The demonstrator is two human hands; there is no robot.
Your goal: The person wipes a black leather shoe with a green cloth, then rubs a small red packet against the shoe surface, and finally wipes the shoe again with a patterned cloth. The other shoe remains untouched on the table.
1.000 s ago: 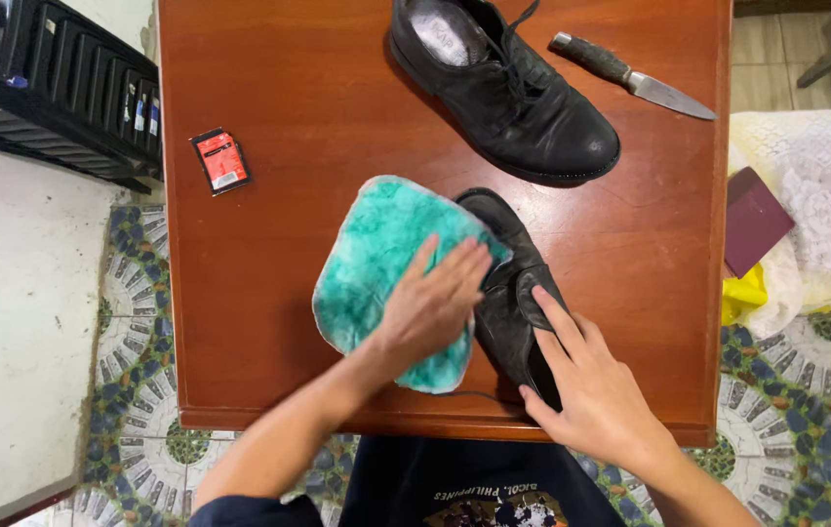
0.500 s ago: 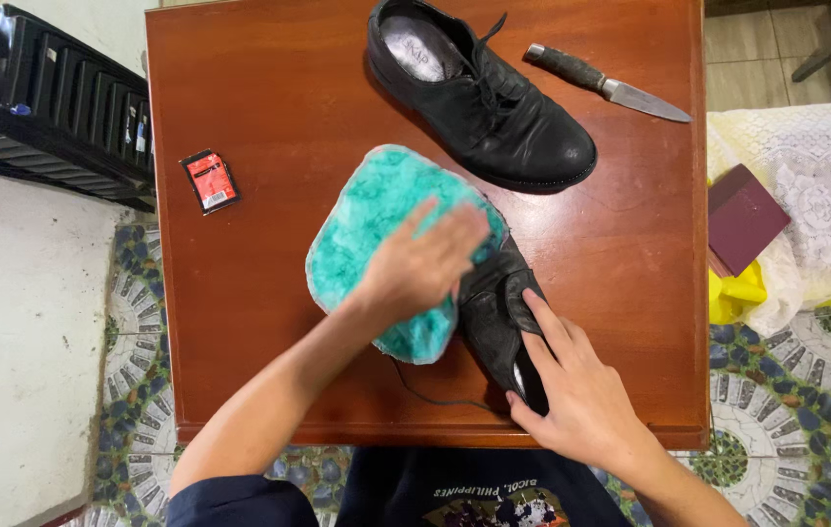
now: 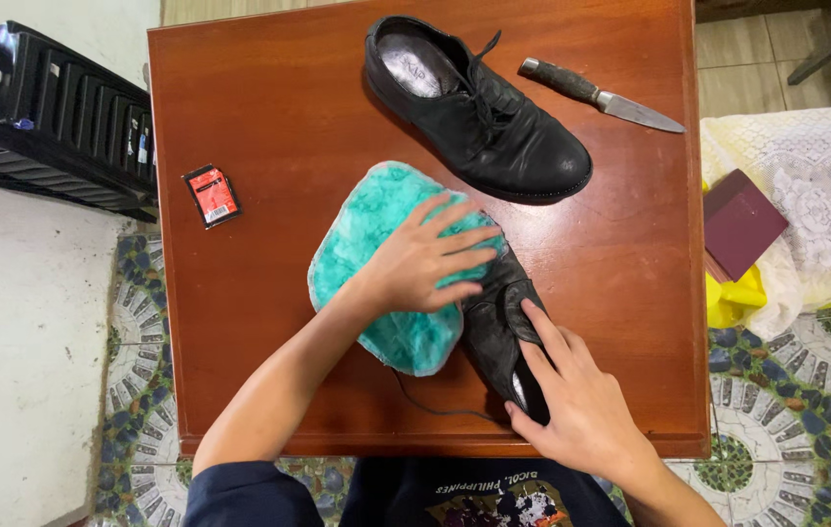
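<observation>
table (image 3: 269, 127): reddish-brown wood, square top, glossy
second shoe (image 3: 479, 107): black leather lace-up, lies at the far side of the table, toe pointing right, opening to the left, laces loose
knife (image 3: 599, 95): dark handle, bare steel blade, tip pointing right, just beside the second shoe's toe end, near the table's right edge
packet (image 3: 210, 194): small, red and black, flat, near the table's left edge
crate (image 3: 50, 112): black plastic, slatted, left of the table on the floor
book (image 3: 742, 222): maroon, lies on a white lace cloth (image 3: 806, 185) right of the table
yellow bag (image 3: 732, 298): sticks out under the book
floor (image 3: 806, 390): patterned mosaic tiles, blue-green
</observation>
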